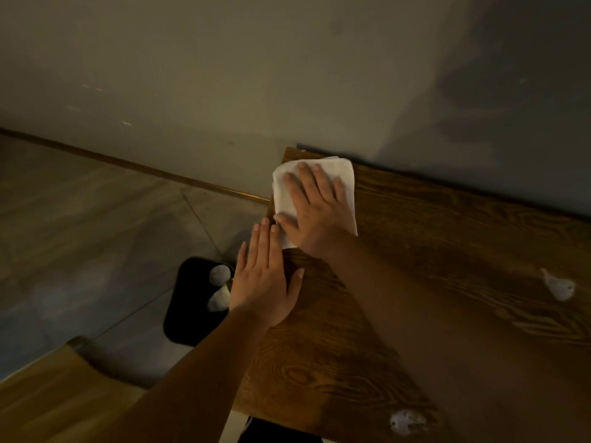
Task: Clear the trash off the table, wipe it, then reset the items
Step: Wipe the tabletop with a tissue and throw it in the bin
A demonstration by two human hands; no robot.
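- the right hand presses flat, fingers spread, on the white cloth at the far left corner of the worktop.
- the left hand rests with straight fingers at the worktop's left edge, just beside the cloth, gripping nothing.
- two crumpled paper bits lie to the right and nearer the person, well apart from the cloth; the right hand is nearer them.
- a black bin on the floor holds wads below the left hand.

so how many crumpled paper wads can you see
4: one on the table at the right, one near its front edge, and two in the black bin on the floor. The hands may hide others.
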